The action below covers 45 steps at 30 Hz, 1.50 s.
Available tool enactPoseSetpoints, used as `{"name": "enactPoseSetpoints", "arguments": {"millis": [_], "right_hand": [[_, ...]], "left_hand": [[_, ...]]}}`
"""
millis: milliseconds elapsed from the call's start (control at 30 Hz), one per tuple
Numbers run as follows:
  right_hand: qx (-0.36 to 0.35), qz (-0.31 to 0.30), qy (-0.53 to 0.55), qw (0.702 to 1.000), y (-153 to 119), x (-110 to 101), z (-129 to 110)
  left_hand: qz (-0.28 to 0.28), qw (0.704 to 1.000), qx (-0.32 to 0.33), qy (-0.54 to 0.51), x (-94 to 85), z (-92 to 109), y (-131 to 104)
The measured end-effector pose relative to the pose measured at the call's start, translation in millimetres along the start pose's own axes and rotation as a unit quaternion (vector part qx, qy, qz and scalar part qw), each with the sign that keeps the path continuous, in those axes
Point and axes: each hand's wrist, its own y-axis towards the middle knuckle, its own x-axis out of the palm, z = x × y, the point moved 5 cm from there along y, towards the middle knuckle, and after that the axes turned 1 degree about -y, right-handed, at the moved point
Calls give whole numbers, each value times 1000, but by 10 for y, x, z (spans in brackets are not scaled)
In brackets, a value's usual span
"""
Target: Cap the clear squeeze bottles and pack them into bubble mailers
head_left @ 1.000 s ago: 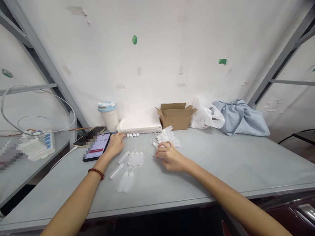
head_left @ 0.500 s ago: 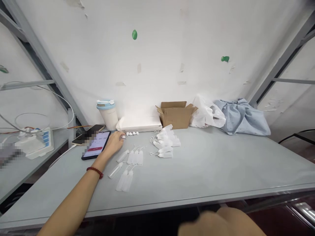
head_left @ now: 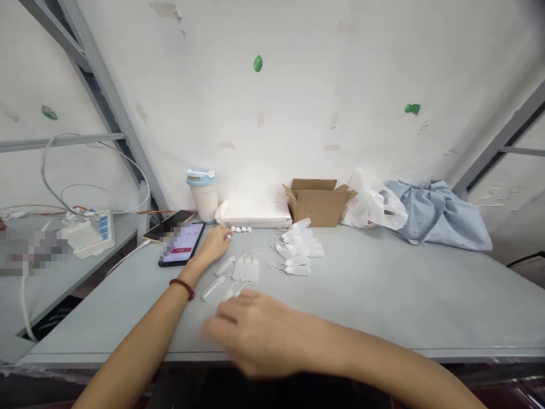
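My left hand [head_left: 216,244] rests on the table at the left, its fingertips closed on what looks like a small white cap. Beside those fingertips is a short row of small white caps [head_left: 240,229]. My right hand [head_left: 261,332], blurred by motion, is over the table's front edge and partly covers the nearest small translucent bottles; its fingers are bent. Just beyond it lie several small translucent bottles [head_left: 246,270] with thin white strings at their necks. One bottle without a string [head_left: 212,288] is left of the right hand. A second pile of such bottles [head_left: 297,250] lies to the right.
Two phones lie at the left, one dark [head_left: 170,225] and one with a lit screen [head_left: 182,244]. Along the wall stand a lidded cup [head_left: 205,199], a white paper stack [head_left: 255,213], an open cardboard box [head_left: 317,205], a white plastic bag [head_left: 372,204] and blue cloth [head_left: 440,216].
My right hand has come up from below the table edge and leftward to the near bottles. My left hand stays by the white caps. The view has shifted a little left.
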Motion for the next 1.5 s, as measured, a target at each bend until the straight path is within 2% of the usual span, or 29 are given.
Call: {"name": "enactPoseSetpoints", "arguments": {"millis": [33, 67, 100, 167, 400, 667, 800, 900, 1000, 1133, 1233, 1300, 1367, 1433, 1500], "right_hand": [[27, 6, -25, 999, 158, -383, 230], [54, 7, -48, 997, 266, -677, 411], [76, 2, -67, 995, 328, -877, 533], [93, -11, -82, 992, 347, -1039, 617], [85, -57, -78, 992, 227, -855, 545], [107, -72, -68, 989, 133, -885, 541], [122, -71, -59, 988, 0, -852, 447], [139, -53, -61, 987, -126, -851, 413], [174, -13, -75, 982, -232, -927, 487], [216, 103, -74, 968, -248, -1114, 801], [202, 193, -68, 958, -181, -1177, 1090], [181, 232, -85, 952, -144, -1162, 1232], [170, 254, -107, 946, -138, -1123, 1317], [151, 260, -86, 950, -153, -1077, 1344], [145, 265, -21, 953, -186, -1047, 1349]], "left_hand": [[-4, 1000, 0, 4, 4, 7, -1], [-8, 1000, 1, 9, 8, 11, -2], [-12, 1000, 2, 12, 13, 15, -2], [-18, 1000, 4, 19, 19, 21, -5], [-43, 999, 15, 15, -48, 98, -66], [-36, 999, 5, -16, -168, 213, -101], [-18, 998, -7, -55, -209, 295, -115], [-4, 992, -31, -125, -242, 355, -123], [-7, 957, -57, -284, -279, 424, -138], [-92, 849, -72, -515, -271, 590, -200], [-149, 788, -63, -594, -239, 736, -270], [-165, 762, -58, -624, -206, 816, -305], [-156, 742, -57, -650, -184, 876, -323], [-139, 733, -53, -664, -182, 924, -329], [-137, 740, -41, -657, -194, 973, -335]]}}
